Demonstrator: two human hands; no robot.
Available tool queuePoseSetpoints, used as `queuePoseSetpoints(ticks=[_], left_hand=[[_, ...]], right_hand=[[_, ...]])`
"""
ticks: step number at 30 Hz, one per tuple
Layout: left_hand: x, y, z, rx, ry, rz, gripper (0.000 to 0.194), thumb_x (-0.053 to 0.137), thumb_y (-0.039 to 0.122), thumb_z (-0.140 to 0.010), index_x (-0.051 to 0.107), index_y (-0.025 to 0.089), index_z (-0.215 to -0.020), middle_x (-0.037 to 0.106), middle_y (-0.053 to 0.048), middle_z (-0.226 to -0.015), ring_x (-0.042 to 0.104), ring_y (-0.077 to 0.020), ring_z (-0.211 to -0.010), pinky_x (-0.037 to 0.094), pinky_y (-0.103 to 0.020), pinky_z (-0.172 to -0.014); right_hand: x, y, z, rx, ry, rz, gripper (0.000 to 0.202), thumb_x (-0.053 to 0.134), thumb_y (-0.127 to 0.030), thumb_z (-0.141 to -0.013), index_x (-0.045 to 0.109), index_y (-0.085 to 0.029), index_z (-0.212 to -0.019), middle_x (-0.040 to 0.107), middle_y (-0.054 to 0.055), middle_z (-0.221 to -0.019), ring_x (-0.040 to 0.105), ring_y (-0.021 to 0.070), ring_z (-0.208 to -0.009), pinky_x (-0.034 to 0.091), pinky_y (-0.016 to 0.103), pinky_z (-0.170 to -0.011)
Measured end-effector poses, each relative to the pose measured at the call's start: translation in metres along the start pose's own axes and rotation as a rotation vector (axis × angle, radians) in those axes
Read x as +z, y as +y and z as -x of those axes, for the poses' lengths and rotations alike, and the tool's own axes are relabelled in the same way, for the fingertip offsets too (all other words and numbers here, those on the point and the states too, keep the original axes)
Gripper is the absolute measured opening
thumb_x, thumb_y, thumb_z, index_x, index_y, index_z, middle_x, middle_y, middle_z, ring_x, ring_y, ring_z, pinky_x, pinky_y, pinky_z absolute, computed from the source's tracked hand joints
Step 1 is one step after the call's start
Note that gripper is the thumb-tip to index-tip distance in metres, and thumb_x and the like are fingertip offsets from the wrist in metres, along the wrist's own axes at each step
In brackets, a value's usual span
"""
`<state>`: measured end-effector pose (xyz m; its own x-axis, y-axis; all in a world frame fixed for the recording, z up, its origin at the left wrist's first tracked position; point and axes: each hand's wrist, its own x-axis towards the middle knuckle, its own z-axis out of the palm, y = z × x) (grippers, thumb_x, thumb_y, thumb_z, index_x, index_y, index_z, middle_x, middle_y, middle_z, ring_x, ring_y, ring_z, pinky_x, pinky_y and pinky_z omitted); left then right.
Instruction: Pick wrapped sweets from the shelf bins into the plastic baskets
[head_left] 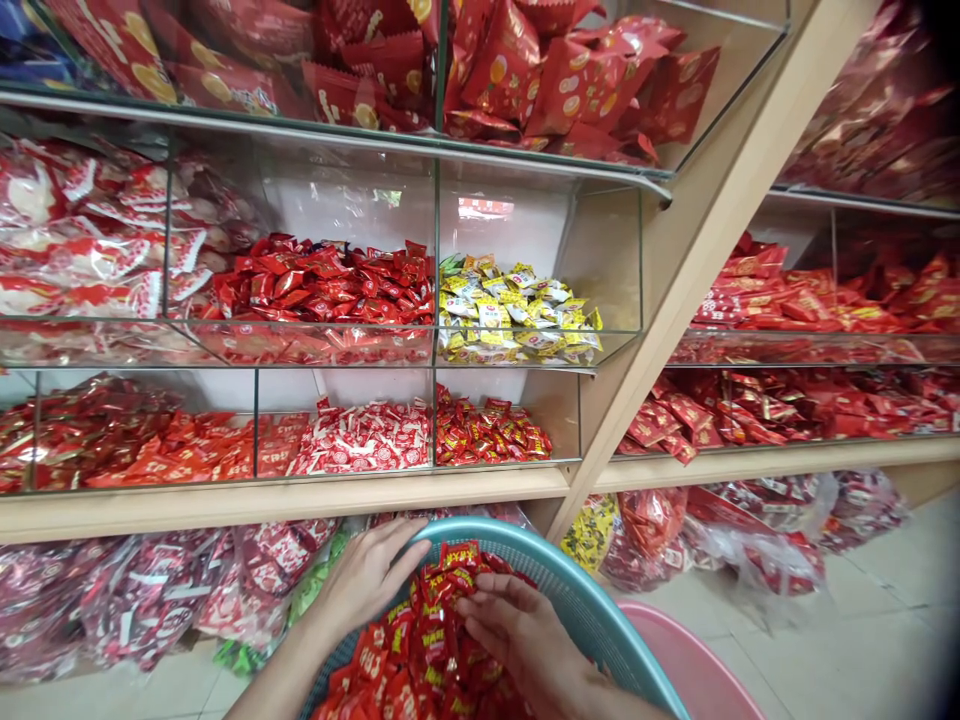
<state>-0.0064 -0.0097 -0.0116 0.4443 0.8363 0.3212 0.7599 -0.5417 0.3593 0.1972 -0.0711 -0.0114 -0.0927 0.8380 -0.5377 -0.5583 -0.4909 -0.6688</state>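
A blue-green plastic basket (600, 610) at the bottom centre holds many small red packets (431, 625) with yellow lettering. My left hand (373, 572) rests on the basket's left rim, its fingers pointing over the edge and the thumb apart. Inside the basket, my right hand (517, 630) lies against the red packets with its fingers somewhat spread and slightly curved. No packet shows held in it.
Glass-fronted shelves carry red packets (322, 280), yellow-and-white packets (517, 305) and more red ones (491, 430). A slanting wooden post (705, 260) divides them. Filled plastic bags (150, 590) lie beneath, and a pink basin (686, 650) stands right of the basket.
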Motion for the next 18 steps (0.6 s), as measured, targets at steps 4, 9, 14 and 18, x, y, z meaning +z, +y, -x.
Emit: queuePoseSetpoints(ticks=[4, 9, 14, 18], left_hand=[[-0.001, 0.001, 0.0, 0.005, 0.0, 0.001, 0.033, 0.042, 0.037, -0.091, 0.058, 0.028, -0.119, 0.067, 0.0, -0.112, 0.063, -0.0202, -0.102, 0.051, -0.032, -0.09], [0.002, 0.0, 0.0, -0.004, -0.019, -0.017, 0.034, 0.041, 0.038, -0.091, 0.058, 0.028, -0.119, 0.065, 0.0, -0.115, 0.062, -0.02, -0.105, 0.05, -0.033, -0.092], [0.003, 0.0, 0.0, -0.001, 0.009, 0.011, 0.033, 0.043, 0.037, -0.09, 0.059, 0.028, -0.118, 0.066, 0.001, -0.114, 0.063, -0.0199, -0.102, 0.05, -0.032, -0.092], [0.0, 0.001, 0.0, 0.023, 0.017, 0.004, 0.032, 0.043, 0.036, -0.091, 0.059, 0.028, -0.118, 0.067, 0.001, -0.113, 0.064, -0.0198, -0.101, 0.051, -0.031, -0.09]], right_hand=[[-0.009, -0.007, 0.007, 0.005, -0.01, 0.073, 0.045, 0.083, -0.03, -0.047, 0.056, -0.017, -0.081, 0.065, 0.002, -0.082, 0.066, 0.02, -0.088, 0.05, 0.028, -0.082], [-0.014, -0.049, 0.012, -0.281, -0.042, 0.516, 0.042, 0.07, -0.047, -0.062, 0.056, -0.017, -0.087, 0.063, 0.002, -0.077, 0.061, 0.0146, -0.058, 0.048, 0.027, -0.054], [0.017, -0.13, -0.016, -0.95, -0.053, 1.188, 0.02, 0.049, -0.033, -0.083, 0.06, -0.017, -0.087, 0.062, 0.003, -0.076, 0.055, 0.0145, -0.069, 0.042, 0.026, -0.064], [0.048, -0.163, -0.06, -0.838, 0.131, 1.73, 0.012, 0.056, -0.028, -0.079, 0.063, -0.018, -0.08, 0.066, 0.005, -0.086, 0.057, 0.018, -0.085, 0.04, 0.028, -0.076]])
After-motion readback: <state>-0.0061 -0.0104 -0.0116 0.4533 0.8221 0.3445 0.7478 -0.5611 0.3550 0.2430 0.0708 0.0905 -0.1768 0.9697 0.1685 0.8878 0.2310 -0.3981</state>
